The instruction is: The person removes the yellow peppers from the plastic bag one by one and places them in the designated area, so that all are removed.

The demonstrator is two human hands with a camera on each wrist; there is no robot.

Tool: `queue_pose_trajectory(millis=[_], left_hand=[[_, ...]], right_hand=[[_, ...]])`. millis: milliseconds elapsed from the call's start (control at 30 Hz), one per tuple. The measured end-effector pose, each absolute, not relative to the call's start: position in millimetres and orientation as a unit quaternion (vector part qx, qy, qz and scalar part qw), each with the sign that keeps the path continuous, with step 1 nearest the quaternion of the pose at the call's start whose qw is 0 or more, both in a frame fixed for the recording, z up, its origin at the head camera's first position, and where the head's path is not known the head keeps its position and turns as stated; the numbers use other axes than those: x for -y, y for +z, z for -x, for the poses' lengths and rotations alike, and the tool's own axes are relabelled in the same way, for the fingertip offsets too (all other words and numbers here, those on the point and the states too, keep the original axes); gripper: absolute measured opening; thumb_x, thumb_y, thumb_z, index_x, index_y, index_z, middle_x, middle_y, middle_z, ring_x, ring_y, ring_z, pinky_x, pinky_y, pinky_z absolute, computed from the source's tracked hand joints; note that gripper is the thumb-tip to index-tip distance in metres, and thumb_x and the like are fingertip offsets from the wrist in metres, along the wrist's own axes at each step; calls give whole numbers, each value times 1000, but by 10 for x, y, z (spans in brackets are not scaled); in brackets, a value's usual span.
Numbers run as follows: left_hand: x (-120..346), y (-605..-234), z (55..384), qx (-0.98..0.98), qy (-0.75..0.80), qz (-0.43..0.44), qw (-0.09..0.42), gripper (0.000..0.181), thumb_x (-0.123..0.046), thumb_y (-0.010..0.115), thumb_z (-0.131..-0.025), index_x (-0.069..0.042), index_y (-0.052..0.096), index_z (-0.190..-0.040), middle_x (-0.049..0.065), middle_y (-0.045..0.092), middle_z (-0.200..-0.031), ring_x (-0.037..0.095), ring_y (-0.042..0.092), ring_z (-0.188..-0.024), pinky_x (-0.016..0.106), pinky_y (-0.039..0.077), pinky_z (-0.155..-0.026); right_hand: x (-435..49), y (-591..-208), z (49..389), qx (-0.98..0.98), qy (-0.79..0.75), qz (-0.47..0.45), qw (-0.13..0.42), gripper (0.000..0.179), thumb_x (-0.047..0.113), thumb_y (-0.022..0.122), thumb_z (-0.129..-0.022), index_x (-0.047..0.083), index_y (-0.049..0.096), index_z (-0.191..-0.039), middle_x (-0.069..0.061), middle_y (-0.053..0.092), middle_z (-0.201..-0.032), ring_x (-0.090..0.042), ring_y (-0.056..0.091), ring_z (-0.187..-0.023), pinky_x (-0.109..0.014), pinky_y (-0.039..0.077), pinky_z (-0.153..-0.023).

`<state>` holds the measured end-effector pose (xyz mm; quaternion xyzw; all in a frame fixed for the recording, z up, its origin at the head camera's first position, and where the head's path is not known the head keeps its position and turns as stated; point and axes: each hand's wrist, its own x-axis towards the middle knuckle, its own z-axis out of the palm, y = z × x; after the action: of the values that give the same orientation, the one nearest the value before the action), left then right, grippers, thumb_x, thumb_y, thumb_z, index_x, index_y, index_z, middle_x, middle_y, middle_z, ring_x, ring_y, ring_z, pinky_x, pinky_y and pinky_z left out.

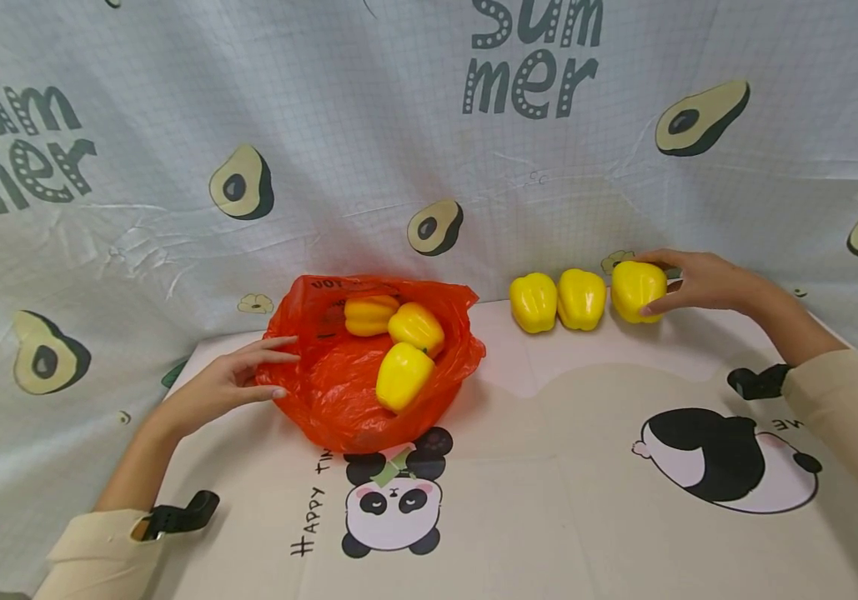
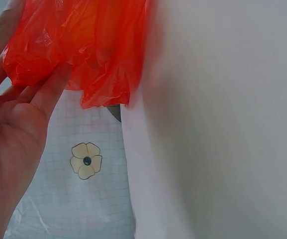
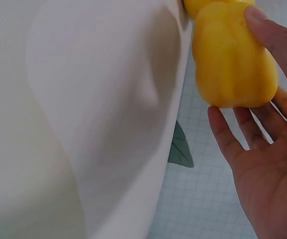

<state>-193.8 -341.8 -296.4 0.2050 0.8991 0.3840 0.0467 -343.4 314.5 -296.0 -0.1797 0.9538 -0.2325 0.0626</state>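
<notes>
A red plastic bag (image 1: pixel 338 392) stands with its mouth spread, and three yellow bell peppers (image 1: pixel 404 377) lie inside it. Against the bag's left side rests my left hand (image 1: pixel 226 383), its fingers extended; in the left wrist view red plastic covers some of the fingertips. My right hand (image 1: pixel 706 282) holds a yellow bell pepper (image 1: pixel 637 292) at the table's back edge, thumb on the near side and fingers behind. The right wrist view shows this pepper (image 3: pixel 233 59) between thumb and fingertips. Two more yellow bell peppers (image 1: pixel 581 300) stand just left of it.
A pale tablecloth (image 1: pixel 534 500) with panda prints covers the table. Behind rises a light sheet (image 1: pixel 353 125) printed with avocados and lettering, close against the table's back edge. A black strap (image 1: pixel 184 512) sits on the left wrist.
</notes>
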Motion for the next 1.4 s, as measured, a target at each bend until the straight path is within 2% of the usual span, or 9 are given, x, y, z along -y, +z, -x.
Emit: queue_pose_trajectory(millis=[300,533,767,1000,1133,1300,1400], left_hand=[[3432,-2999,1956,-901,375,-215,37,45,-16,74,-94,-1,63,-134,17,42,-156,41,23,-149,5,32,-102],[3431,-3013,1970,-906,366,-207,45,46,-19,74,-94,-3,63,-135,15,42,-158,42,24,-149,5,34,-100],[3416,-3009,1981,-910,360,-202,45,45,-20,74,-94,-5,64,-135,12,43,-157,41,25,-149,6,34,-99],[3391,-3007,1973,-910,357,-202,51,45,-22,73,-95,-6,64,-136,12,42,-158,41,26,-149,8,36,-98],[3408,-3015,1986,-913,353,-199,50,47,-23,74,-94,-5,63,-136,12,42,-158,41,27,-149,8,37,-98],[3418,-3012,2002,-914,351,-198,50,47,-23,74,-94,-5,63,-137,12,42,-158,41,27,-149,9,38,-97],[3405,-3002,2001,-914,352,-194,51,48,-24,74,-94,-6,63,-137,11,42,-158,41,27,-149,9,38,-97]], right_hand=[[-3179,-3001,3458,-945,-247,194,87,95,34,86,-82,1,35,-154,-30,34,-154,-47,40,-135,-64,41,-106],[-3154,-3067,3466,-942,-248,211,85,92,34,85,-83,1,37,-153,-28,40,-153,-45,43,-135,-60,43,-105],[-3168,-3090,3508,-951,-208,218,73,92,34,86,-83,-3,37,-152,-33,43,-149,-49,53,-126,-59,48,-100],[-3157,-3097,3507,-956,-194,201,87,95,39,86,-82,0,37,-153,-34,43,-148,-46,64,-111,-57,54,-91],[-3162,-3093,3503,-956,-193,203,84,95,38,86,-82,-1,37,-153,-34,43,-147,-45,65,-109,-55,55,-90],[-3139,-3080,3478,-952,-204,209,91,95,36,85,-83,-3,34,-153,-35,40,-149,-50,58,-118,-58,53,-94],[-3132,-3065,3443,-944,-222,210,123,100,33,84,-85,-2,24,-157,-36,29,-155,-56,45,-130,-66,43,-102]])
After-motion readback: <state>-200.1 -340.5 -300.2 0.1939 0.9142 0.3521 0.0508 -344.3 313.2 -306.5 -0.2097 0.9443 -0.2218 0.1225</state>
